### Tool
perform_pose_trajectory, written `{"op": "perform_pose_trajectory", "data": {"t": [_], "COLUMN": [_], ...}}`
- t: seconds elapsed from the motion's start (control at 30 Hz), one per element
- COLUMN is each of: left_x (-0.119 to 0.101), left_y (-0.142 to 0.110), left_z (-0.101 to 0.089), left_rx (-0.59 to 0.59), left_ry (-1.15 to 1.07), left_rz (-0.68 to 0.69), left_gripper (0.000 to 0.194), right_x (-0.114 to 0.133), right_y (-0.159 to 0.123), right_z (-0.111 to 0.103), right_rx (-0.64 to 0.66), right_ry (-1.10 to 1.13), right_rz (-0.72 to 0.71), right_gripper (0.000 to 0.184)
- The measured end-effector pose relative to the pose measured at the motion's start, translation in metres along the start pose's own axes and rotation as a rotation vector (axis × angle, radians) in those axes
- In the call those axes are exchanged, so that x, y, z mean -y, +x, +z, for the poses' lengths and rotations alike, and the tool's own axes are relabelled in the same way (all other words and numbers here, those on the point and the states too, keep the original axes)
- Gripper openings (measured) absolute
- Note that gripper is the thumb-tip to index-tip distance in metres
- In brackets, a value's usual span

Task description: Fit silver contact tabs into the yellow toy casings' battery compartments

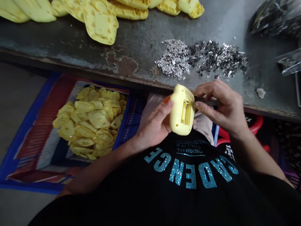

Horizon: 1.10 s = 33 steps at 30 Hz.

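Note:
A hollow yellow plastic moulded shell (182, 110) with a rectangular recess sits in my left hand (152, 124), whose fingers wrap its near side. My right hand (221, 106) pinches a slim dark tool (208, 101) between thumb and fingers, its tip at the shell's upper right edge. The tool's tip is hidden by my fingers and the shell. A heap of similar yellow pieces (89, 119) lies in a blue plastic crate (125, 117) below and left of my hands.
A scarred grey metal workbench (77, 53) runs across the top, bearing more yellow moulded pieces (101, 22), a pile of silvery and dark scraps (199, 59) and dark plastic bags (275, 18). A red stool (254, 125) stands below its right edge. A woven mat lies under the crate.

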State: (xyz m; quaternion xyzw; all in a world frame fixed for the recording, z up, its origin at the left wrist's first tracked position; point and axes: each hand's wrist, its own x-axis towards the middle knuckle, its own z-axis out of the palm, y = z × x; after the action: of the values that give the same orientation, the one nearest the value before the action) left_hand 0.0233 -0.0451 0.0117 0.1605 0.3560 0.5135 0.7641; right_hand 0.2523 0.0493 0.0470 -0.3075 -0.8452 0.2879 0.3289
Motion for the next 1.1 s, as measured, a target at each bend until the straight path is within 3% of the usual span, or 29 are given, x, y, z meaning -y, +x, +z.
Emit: {"op": "perform_pose_trajectory", "data": {"t": [0.13,0.23,0.33,0.53,0.7,0.77,0.83,0.93,1.0,1.1], "left_x": [0.005,0.008,0.008,0.008,0.009,0.009,0.009,0.002,-0.009,-0.026], "left_y": [-0.002,-0.001,-0.002,-0.01,-0.008,-0.004,-0.001,-0.004,-0.016,-0.043], "left_z": [-0.001,-0.007,-0.015,-0.038,-0.053,-0.06,-0.071,-0.106,-0.14,-0.194], "left_rx": [-0.02,0.071,0.092,-0.047,-0.194,-0.285,-0.394,-0.57,-0.702,-0.917], "left_ry": [0.107,0.192,0.285,0.374,0.258,0.192,0.097,-0.076,-0.193,-0.354], "left_rz": [0.135,0.211,0.255,0.239,0.352,0.415,0.467,0.543,0.607,0.665], "left_gripper": [0.081,0.08,0.083,0.068,0.056,0.057,0.062,0.07,0.069,0.059], "right_x": [-0.016,-0.015,-0.01,-0.015,-0.015,-0.015,-0.018,-0.027,-0.034,-0.041], "right_y": [0.003,0.005,0.005,0.013,0.039,0.059,0.088,0.149,0.195,0.252], "right_z": [0.01,0.018,0.028,0.05,0.064,0.071,0.082,0.101,0.117,0.148], "right_rx": [0.09,0.122,0.059,-0.059,-0.012,0.049,0.199,0.46,0.438,0.338], "right_ry": [0.265,0.355,0.403,0.359,0.267,0.233,0.228,0.161,-0.089,-0.509], "right_rz": [0.161,0.222,0.228,0.152,0.048,0.0,-0.059,-0.154,-0.238,-0.365], "right_gripper": [0.054,0.054,0.052,0.046,0.039,0.039,0.04,0.039,0.042,0.068]}}
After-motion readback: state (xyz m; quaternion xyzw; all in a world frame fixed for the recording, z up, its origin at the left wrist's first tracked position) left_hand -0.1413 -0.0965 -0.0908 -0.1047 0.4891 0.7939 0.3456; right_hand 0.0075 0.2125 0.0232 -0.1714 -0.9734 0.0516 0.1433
